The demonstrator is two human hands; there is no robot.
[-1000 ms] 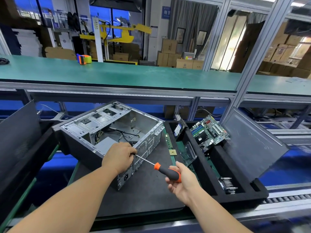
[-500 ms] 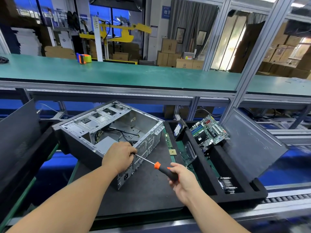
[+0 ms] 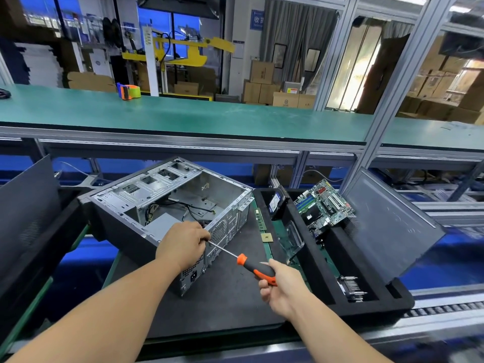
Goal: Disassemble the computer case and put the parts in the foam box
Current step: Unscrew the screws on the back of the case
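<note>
The case (image 3: 167, 205) lies on its side on a dark mat (image 3: 230, 297) on the desk (image 3: 432, 320), its open side up, with cables and a grey power unit visible inside. The left hand (image 3: 182, 244) rests on the case's near rear corner, its fingers curled round the metal shaft of a screwdriver (image 3: 251, 265) close to the tip. The right hand (image 3: 281, 285) grips the screwdriver's orange-and-black handle, fingers wrapped about it, with the shaft slanting up-left toward the case's perforated rear panel. Just right of the case sits the black foam box (image 3: 366, 302), touching the mat's edge. A motherboard (image 3: 323, 204) leans in its far compartment, a drive (image 3: 275, 203) stands in the slot beside it, and a finned metal part (image 3: 351, 288) lies in the near compartment. A grey side panel (image 3: 387, 218) leans against the box's right side.
</note>
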